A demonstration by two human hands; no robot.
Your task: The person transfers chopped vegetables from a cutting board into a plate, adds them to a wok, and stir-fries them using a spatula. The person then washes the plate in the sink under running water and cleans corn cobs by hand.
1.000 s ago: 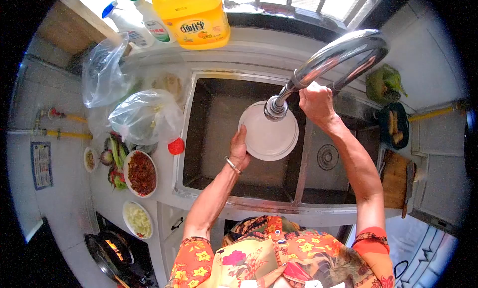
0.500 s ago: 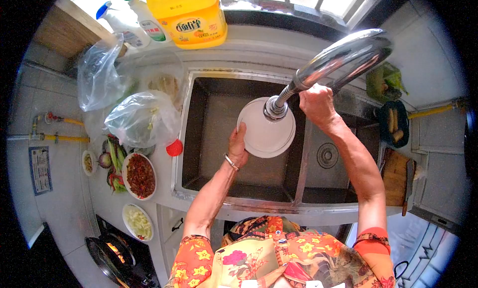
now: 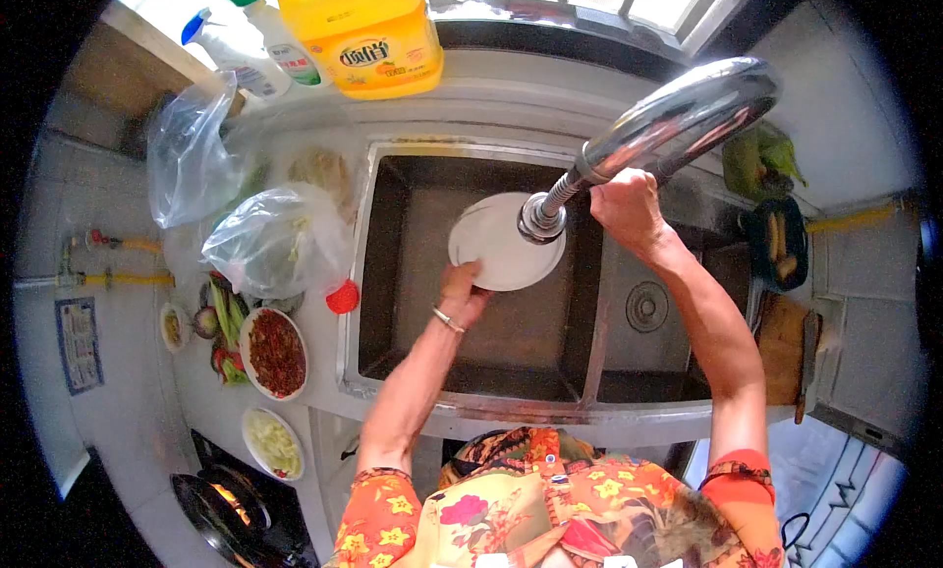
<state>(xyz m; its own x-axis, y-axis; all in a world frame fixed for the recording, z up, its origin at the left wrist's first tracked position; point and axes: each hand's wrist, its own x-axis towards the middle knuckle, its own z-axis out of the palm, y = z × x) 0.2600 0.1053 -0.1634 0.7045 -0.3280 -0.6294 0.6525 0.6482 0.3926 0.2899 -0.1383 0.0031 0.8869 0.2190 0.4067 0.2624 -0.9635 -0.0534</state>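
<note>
My left hand (image 3: 464, 293) grips the lower left rim of a round white plate (image 3: 496, 249), thumb on top. The plate is over the left basin of the sink (image 3: 521, 342), under the spray head of a chrome faucet (image 3: 678, 116). My right hand (image 3: 629, 212) is closed at the faucet, just below its curved neck. The part inside the fingers is hidden. I cannot make out whether water is running.
Left of the sink are plastic bags (image 3: 275, 239), a red cap (image 3: 342, 297), a dish of chopped red chilies (image 3: 277, 354) and a dish of pale sliced vegetables (image 3: 273, 444). A yellow jug (image 3: 368, 47) stands behind. A knife (image 3: 808, 362) and cutting board (image 3: 781, 357) are right.
My left hand has shifted the plate slightly to the left and turned its wrist, with the fingers now further under the rim. My right hand stays at the faucet.
</note>
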